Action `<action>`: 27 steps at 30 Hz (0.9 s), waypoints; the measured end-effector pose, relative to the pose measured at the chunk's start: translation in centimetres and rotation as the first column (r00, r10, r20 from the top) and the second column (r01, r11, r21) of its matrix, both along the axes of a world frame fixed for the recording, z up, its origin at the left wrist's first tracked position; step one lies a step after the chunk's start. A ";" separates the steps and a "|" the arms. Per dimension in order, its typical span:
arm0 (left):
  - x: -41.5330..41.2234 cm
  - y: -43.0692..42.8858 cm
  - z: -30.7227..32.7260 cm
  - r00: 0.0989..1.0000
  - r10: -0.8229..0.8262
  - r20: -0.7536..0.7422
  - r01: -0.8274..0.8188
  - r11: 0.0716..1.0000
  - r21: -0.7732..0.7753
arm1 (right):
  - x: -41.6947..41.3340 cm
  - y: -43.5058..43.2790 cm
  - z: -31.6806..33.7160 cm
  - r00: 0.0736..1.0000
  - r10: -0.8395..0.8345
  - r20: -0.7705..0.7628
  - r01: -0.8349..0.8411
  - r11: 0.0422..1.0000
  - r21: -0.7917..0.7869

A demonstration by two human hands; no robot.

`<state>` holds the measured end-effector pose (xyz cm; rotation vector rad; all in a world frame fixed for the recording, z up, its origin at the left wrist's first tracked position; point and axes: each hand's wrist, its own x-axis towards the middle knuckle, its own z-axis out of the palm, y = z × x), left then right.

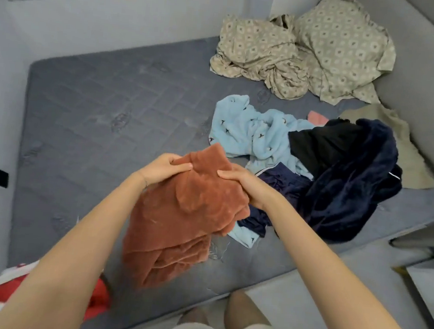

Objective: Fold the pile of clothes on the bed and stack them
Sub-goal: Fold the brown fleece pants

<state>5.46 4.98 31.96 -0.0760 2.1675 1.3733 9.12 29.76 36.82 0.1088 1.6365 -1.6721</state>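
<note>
A rust-brown fleece garment [179, 226] hangs bunched above the near part of the grey mattress [96, 117]. My left hand [161, 168] grips its top edge on the left, and my right hand [243, 183] grips the top edge on the right. To the right on the bed lies the pile: a light blue fleece piece with small dark prints [250, 133], a black garment [317, 147], a dark navy fleece garment [353, 186] and navy shorts with white piping [280, 183]. A bit of pink cloth [317, 118] shows behind the pile.
Crumpled beige patterned bedding and a pillow [312, 49] lie at the far right corner. A beige cloth [401, 143] lies by the right wall. A red and white item [2, 292] sits at the near left corner. Grey padded walls [118, 24] surround the bed.
</note>
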 end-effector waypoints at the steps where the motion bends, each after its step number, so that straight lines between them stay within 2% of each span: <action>1: -0.5 1.6 -1.7 1.000 0.012 0.009 -0.012 1.000 -0.004 | -0.5 1.1 -1.7 1.000 -0.025 0.005 0.024 0.998 0.059; 3: -2.0 4.9 -5.1 0.999 0.016 0.030 -0.016 1.000 0.004 | -1.6 3.4 -4.8 0.996 -0.088 -0.028 0.092 0.970 0.223; 5: -2.8 7.5 -6.9 0.999 0.046 0.004 -0.046 0.999 -0.006 | -2.0 4.8 -6.5 0.982 -0.135 -0.136 0.177 0.910 0.374; 7: -4.4 10.4 -9.6 0.996 0.083 -0.043 -0.083 0.996 -0.011 | -3.2 6.7 -9.0 0.961 -0.179 -0.211 0.258 0.855 0.451; 12: -8.0 16.6 -16.6 0.991 0.116 -0.068 -0.120 0.992 -0.043 | -6.2 11.5 -15.5 0.929 -0.228 -0.293 0.359 0.753 0.552; 17: -9.7 21.7 -22.9 0.972 0.149 -0.183 -0.183 0.965 -0.190 | -9.0 16.1 -22.2 0.940 -0.193 -0.282 0.333 0.704 0.627; 22: -10.9 24.9 -28.6 0.963 0.178 -0.205 -0.221 0.951 -0.214 | -10.7 18.8 -28.1 0.946 -0.170 -0.277 0.320 0.648 0.691; 27: -11.5 26.0 -31.9 0.964 0.135 -0.230 -0.197 0.942 -0.272 | -11.3 19.5 -31.8 0.952 -0.143 -0.270 0.302 0.574 0.761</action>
